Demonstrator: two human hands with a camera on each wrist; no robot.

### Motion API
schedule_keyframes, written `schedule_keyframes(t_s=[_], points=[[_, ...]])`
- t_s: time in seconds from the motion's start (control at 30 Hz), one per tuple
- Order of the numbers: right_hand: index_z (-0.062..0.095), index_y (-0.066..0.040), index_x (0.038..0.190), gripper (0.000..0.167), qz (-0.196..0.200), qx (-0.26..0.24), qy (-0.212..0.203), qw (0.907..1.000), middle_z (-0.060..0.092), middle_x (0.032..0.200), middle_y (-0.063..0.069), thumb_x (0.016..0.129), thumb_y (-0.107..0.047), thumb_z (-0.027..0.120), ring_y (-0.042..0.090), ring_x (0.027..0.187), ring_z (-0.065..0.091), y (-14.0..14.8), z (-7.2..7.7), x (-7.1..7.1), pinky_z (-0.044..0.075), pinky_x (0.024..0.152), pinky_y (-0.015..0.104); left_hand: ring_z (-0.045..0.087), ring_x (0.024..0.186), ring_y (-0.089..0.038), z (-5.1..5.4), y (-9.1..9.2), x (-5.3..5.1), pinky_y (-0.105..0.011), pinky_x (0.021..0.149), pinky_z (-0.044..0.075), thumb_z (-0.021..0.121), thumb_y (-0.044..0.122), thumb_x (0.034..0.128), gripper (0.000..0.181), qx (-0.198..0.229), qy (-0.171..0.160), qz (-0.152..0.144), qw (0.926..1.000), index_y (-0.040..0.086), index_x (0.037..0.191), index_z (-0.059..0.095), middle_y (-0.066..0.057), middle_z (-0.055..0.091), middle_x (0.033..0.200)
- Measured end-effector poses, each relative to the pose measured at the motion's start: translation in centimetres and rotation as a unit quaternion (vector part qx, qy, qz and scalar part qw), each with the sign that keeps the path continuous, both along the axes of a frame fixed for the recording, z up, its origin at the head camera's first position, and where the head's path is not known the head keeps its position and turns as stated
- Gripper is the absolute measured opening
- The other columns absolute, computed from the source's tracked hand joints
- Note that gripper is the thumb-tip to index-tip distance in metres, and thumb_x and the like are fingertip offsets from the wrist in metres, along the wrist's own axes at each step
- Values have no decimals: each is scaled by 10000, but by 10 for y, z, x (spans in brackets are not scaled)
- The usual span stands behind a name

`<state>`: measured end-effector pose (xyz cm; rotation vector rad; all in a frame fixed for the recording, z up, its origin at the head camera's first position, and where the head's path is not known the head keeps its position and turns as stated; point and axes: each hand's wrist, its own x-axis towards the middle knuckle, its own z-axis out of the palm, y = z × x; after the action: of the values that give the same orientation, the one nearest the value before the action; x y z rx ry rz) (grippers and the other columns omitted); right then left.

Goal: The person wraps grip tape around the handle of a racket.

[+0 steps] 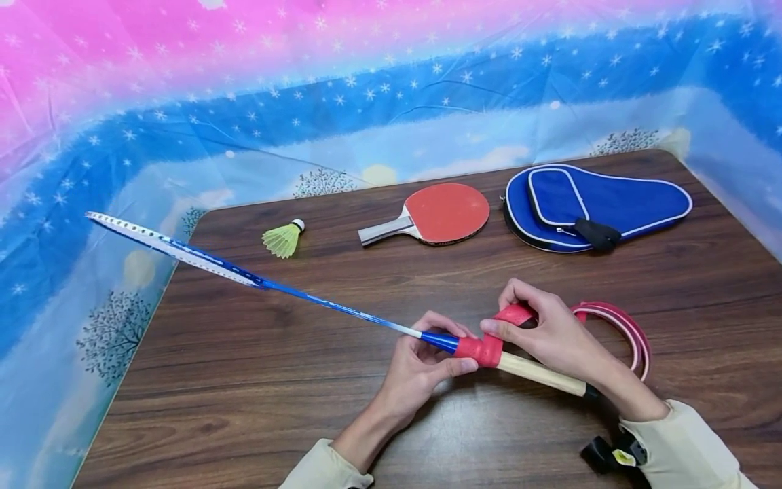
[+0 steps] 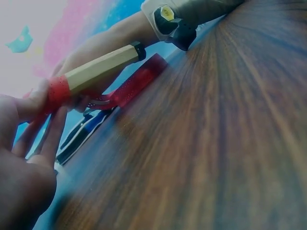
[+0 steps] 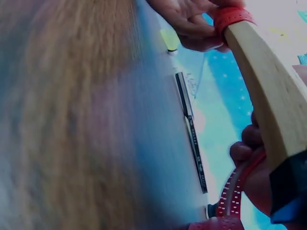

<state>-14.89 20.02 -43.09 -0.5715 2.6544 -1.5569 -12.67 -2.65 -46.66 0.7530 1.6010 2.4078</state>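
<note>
Worktop [image 1: 244,380] under everything. Racket [image 1: 348,310] held raised over its near half, probably for clearance all round the handle [image 1: 540,375]. Blue case [image 1: 635,193] far right; contents, if any, hidden. Bat [image 1: 449,214] flat, left of case. Left hand [image 1: 415,373] curled, pinching racket at the wrapped section, likely steadying. Right hand [image 1: 562,339] pinches red tape [image 1: 479,351], likely for tension. Shuttlecock [image 1: 283,239] left of bat.

1. Handle [image 1: 542,374]: bare wood, smooth, matt.
2. Tape [image 1: 478,351]: rubbery, perforated (tiny holes show in the wrist views).
3. Shaft [image 1: 342,308]: glossy paint.
4. Tabletop [image 1: 244,380]: wood-grained, soft sheen.
5. Case [image 1: 623,200]: cloth.
6. Backdrop [image 1: 366,75]: creased cloth.
</note>
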Motion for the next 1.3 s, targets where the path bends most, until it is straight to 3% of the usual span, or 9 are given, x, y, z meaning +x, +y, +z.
schedule_keyframes(t_s=[0.33, 0.5, 0.67, 0.77, 0.93, 1.1, 1.2, 1.3], points=[[530, -204, 899, 307, 35, 405, -324, 9986, 461, 741, 18, 864, -424, 742, 192, 712, 478, 1, 6, 1, 348, 577, 300, 574, 1098, -387, 1, 2, 0, -359, 908, 522, 746, -80, 816, 327, 36, 148, 60, 9999, -44, 1076, 551, -274, 600, 1100], [522, -196, 903, 325, 86, 410, -666, 9969, 462, 759, 20, 872, -452, 721, 204, 718, 484, -2, 4, 2, 338, 577, 291, 596, 1076, -352, 1, 1, 0, -328, 894, 524, 736, -105, 810, 350, -16, 156, 163, 9997, -57, 1095, 539, -284, 606, 1109], [473, -108, 1001, 433, 346, -208, -1840, 9821, 618, 803, 107, 899, -477, 676, 269, 586, 649, -6, 5, 4, 523, 517, 331, 619, 1066, -321, 3, 0, 0, -318, 916, 513, 732, -105, 812, 408, -117, -168, 285, 9994, -51, 1147, 505, -269, 633, 1118], [437, -74, 1039, 488, 437, -482, -2298, 9711, 675, 778, 157, 908, -489, 657, 352, 492, 641, -8, 7, 5, 531, 431, 404, 611, 1085, -347, 4, 0, 0, -343, 950, 499, 723, -120, 811, 417, -93, -234, 330, 9991, -62, 1153, 493, -278, 635, 1121], [446, -100, 1010, 446, 281, -446, -1958, 9792, 653, 684, 131, 906, -475, 667, 321, 431, 595, -9, 8, 5, 502, 373, 383, 615, 1095, -360, 7, 0, 0, -348, 950, 503, 724, -123, 810, 426, -41, -217, 481, 9986, -59, 1159, 487, -275, 643, 1135], [501, -170, 968, 391, -289, -86, -1012, 9944, 547, 600, 18, 864, -481, 714, 191, 446, 522, -9, 4, 5, 412, 405, 265, 581, 1142, -382, 7, 1, -1, -338, 932, 517, 698, -115, 841, 464, 250, -393, 595, 9971, -71, 1217, 429, -297, 580, 1240], [522, -205, 927, 394, -567, 193, -507, 9969, 453, 570, -49, 826, -518, 738, 135, 483, 426, -10, 2, 5, 301, 434, 253, 596, 1083, -318, 6, 1, -1, -315, 891, 533, 679, -71, 879, 386, 288, -574, 838, 9944, -89, 1187, 448, -271, 580, 1203], [523, -208, 898, 412, -568, 287, -395, 9972, 422, 568, -86, 805, -540, 748, 108, 512, 384, -11, 1, 4, 272, 457, 263, 615, 990, -235, 6, 0, 0, -311, 850, 550, 665, -32, 904, 301, 146, -704, 1065, 9917, -111, 1130, 481, -217, 609, 1107]])
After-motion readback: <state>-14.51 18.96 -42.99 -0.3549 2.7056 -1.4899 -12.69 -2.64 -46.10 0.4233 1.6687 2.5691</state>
